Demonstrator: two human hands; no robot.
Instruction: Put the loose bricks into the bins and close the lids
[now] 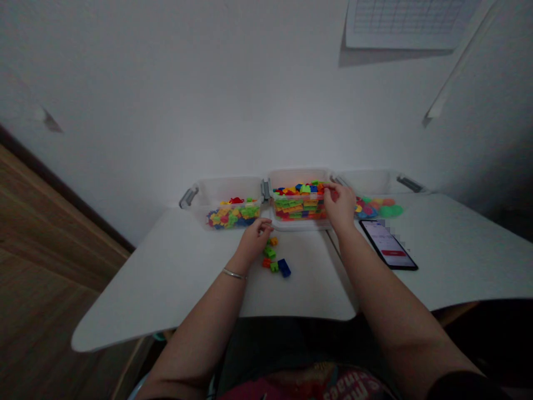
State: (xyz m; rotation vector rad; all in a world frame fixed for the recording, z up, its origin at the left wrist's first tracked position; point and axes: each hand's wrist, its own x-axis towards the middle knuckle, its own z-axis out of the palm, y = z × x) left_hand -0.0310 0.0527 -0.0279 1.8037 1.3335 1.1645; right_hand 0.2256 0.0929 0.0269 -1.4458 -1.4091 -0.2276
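My left hand (254,240) hovers low over the table with its fingers loosely bent and slightly apart; I see nothing held in it. Just beside its fingers lie several plastic building blocks: an orange block (273,241), a green block (270,253), a red-orange block (266,263) and a larger dark blue block (284,268). My right hand (340,204) reaches to the right end of the middle clear bin (300,225), which is full of coloured building blocks (297,203). Its fingers are pinched together at the blocks there, and what they hold is hidden.
Left of the middle stands a clear bin (229,188) with colourful small pieces. Another clear bin (366,182), holding round coloured pieces, is on the right, partly behind my right hand. A phone (389,244) with a lit screen lies on the white table (453,261) by my right forearm.
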